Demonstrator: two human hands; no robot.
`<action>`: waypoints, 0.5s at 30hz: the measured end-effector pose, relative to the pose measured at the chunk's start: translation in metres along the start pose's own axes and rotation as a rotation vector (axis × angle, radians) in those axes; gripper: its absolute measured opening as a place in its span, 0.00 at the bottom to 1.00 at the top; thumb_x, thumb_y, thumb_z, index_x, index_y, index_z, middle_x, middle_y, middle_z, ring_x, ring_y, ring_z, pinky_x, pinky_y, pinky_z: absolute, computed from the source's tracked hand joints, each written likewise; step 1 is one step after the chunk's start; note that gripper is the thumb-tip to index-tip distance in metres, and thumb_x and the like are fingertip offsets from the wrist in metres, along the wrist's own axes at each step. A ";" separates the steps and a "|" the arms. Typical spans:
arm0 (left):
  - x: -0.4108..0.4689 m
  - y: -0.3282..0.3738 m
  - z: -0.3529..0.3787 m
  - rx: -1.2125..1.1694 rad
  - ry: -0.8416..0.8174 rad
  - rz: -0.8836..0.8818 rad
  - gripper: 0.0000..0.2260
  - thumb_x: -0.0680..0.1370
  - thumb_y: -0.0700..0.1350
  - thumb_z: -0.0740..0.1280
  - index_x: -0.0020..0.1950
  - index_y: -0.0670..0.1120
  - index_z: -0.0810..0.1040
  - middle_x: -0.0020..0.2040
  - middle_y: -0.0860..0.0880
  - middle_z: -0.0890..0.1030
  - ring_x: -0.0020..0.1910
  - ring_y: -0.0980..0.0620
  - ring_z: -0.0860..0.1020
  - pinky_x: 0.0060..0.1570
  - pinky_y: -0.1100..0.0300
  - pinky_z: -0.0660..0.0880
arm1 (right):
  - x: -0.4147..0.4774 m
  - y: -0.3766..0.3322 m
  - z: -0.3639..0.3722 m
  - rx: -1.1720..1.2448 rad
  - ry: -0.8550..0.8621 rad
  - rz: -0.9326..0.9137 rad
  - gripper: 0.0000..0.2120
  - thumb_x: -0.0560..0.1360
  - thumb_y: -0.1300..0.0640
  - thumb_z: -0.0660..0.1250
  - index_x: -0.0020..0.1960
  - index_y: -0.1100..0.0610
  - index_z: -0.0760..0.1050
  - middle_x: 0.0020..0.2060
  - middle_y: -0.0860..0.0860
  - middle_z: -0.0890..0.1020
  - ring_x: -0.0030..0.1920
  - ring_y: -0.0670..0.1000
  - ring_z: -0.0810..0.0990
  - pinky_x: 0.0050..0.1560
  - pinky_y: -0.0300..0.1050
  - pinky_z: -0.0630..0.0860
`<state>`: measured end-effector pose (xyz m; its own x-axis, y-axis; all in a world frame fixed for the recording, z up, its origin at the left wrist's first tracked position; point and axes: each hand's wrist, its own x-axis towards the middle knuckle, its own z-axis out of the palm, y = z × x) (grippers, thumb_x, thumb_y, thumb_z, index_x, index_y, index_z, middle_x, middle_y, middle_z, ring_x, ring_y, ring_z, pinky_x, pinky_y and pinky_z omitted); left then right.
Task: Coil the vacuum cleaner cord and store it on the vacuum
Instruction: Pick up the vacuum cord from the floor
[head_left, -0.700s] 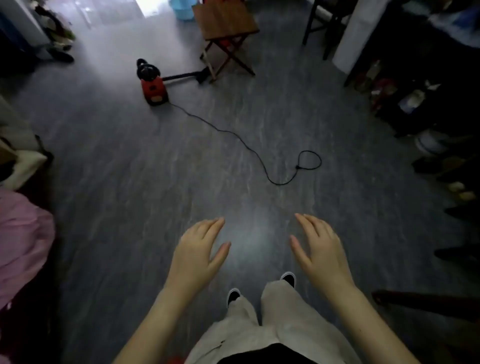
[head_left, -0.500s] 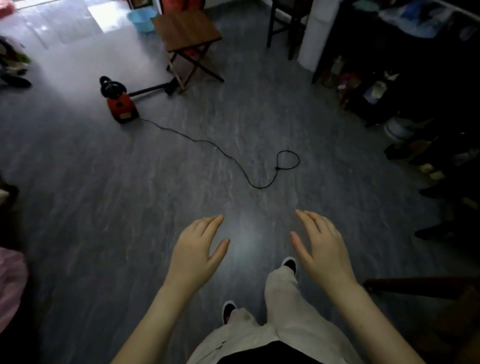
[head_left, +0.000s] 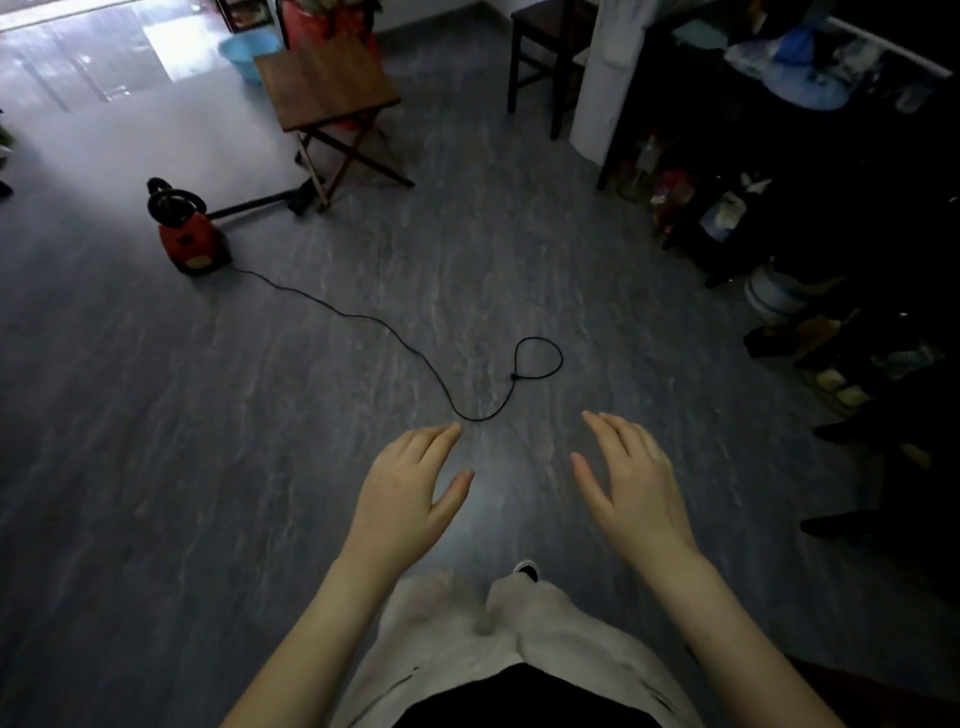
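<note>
A small red and black vacuum cleaner (head_left: 184, 234) stands on the grey floor at the upper left, its black wand lying toward a folding table. Its thin black cord (head_left: 363, 319) runs from the vacuum's base across the floor to the right, bends just beyond my fingertips and ends in a small loop (head_left: 537, 358). My left hand (head_left: 410, 488) and my right hand (head_left: 631, 483) hover palm-down above the floor, fingers apart, holding nothing. The cord's bend lies just past my left fingertips, untouched.
A wooden folding table (head_left: 327, 85) stands behind the vacuum, with a blue basin (head_left: 247, 49) beyond it. A dark chair (head_left: 545, 52) and a white pillar (head_left: 605, 78) are at the top right. Dark shelving with clutter and shoes (head_left: 831, 364) lines the right side.
The view has shifted forward and to the right, so the vacuum and cord now sit closer to my hands. Both hands keep the same open pose.
</note>
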<state>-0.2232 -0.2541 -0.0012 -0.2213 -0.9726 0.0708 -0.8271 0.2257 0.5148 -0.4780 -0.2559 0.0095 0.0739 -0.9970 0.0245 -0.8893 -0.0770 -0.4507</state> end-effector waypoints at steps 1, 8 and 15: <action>0.015 0.008 0.003 0.006 -0.006 0.004 0.23 0.80 0.56 0.60 0.69 0.44 0.74 0.63 0.49 0.79 0.62 0.51 0.76 0.62 0.56 0.73 | 0.015 0.008 -0.006 0.000 0.000 -0.010 0.27 0.78 0.43 0.53 0.71 0.58 0.70 0.64 0.55 0.76 0.66 0.55 0.73 0.65 0.55 0.71; 0.111 0.013 0.018 0.036 -0.056 -0.055 0.23 0.80 0.57 0.59 0.70 0.45 0.73 0.64 0.50 0.78 0.63 0.51 0.76 0.62 0.57 0.70 | 0.118 0.053 -0.014 0.019 -0.053 -0.025 0.28 0.79 0.42 0.52 0.72 0.57 0.68 0.66 0.54 0.74 0.68 0.55 0.71 0.66 0.56 0.69; 0.232 -0.029 0.041 0.018 -0.088 -0.110 0.25 0.80 0.58 0.57 0.71 0.46 0.72 0.65 0.51 0.78 0.63 0.51 0.75 0.62 0.57 0.70 | 0.244 0.085 0.001 0.013 -0.036 -0.008 0.27 0.79 0.43 0.53 0.71 0.58 0.69 0.64 0.54 0.76 0.66 0.55 0.72 0.65 0.55 0.71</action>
<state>-0.2715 -0.4837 -0.0351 -0.1728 -0.9831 -0.0605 -0.8577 0.1200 0.5000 -0.5350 -0.5056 -0.0238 0.0972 -0.9953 -0.0040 -0.8829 -0.0844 -0.4620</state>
